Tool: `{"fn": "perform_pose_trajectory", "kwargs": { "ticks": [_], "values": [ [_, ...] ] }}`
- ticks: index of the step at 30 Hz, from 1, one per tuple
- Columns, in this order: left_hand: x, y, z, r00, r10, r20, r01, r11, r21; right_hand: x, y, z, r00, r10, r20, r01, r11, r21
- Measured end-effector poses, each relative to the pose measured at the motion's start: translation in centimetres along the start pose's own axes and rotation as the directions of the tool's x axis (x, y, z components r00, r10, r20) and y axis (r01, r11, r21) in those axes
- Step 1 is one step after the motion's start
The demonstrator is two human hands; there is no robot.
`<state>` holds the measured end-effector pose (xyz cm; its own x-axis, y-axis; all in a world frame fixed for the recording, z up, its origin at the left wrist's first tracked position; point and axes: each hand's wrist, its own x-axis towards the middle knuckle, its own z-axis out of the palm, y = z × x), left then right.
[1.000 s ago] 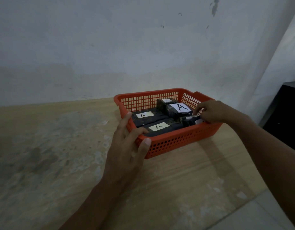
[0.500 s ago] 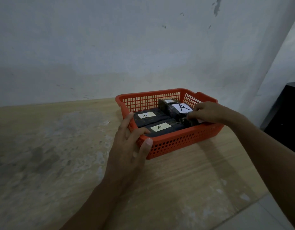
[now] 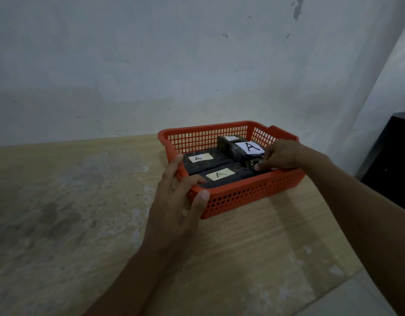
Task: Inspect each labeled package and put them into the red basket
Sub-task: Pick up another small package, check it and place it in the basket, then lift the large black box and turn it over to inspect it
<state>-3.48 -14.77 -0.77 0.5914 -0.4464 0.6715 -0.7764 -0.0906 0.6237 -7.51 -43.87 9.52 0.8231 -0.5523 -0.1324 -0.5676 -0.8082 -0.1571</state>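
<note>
A red mesh basket [image 3: 249, 197] sits on the wooden table near the wall. Inside lie several dark wrapped packages with white "A" labels: a flat one at the left [image 3: 203, 161], a flat one at the front [image 3: 222, 176], a taller one with a big label [image 3: 244, 149] and another behind it [image 3: 228, 140]. My left hand [image 3: 181, 201] grips the basket's near left corner, thumb outside, fingers over the rim. My right hand [image 3: 281, 155] reaches over the right rim and pinches a small dark package [image 3: 251, 164] low in the basket.
The worn wooden table [image 3: 82, 213] runs left and toward me from the basket. A pale wall stands right behind the basket. A black cabinet [image 3: 393, 160] stands at the right, past the table's edge, with pale floor below.
My right hand has pushed the small package further left and down into the basket. My left hand has kept its grip on the corner.
</note>
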Motion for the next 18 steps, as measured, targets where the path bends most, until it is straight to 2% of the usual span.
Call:
{"fn": "perform_pose_trajectory", "kwargs": {
  "ticks": [5, 10, 13, 18],
  "values": [
    [0.0, -0.3, 0.1, 1.000, 0.000, 0.005, 0.000, 1.000, 0.005, -0.6, 0.0, 0.0, 0.998, -0.019, -0.065, 0.020, 1.000, 0.005],
    [0.0, -0.6, 0.3, 1.000, -0.026, -0.018, 0.026, 0.999, 0.036, -2.7, -1.0, 0.2, 0.966, -0.093, -0.242, 0.097, 0.995, 0.001],
    [-0.1, -0.4, 0.2, 0.998, -0.046, -0.040, 0.047, 0.998, 0.029, -4.9, -2.7, 0.2, 0.926, -0.191, -0.326, 0.213, 0.976, 0.032],
    [-1.1, 0.4, -1.0, 0.998, -0.043, -0.049, 0.043, 0.999, -0.009, -9.6, -8.1, 0.9, 0.870, -0.369, -0.328, 0.424, 0.898, 0.117]
  ]
}}
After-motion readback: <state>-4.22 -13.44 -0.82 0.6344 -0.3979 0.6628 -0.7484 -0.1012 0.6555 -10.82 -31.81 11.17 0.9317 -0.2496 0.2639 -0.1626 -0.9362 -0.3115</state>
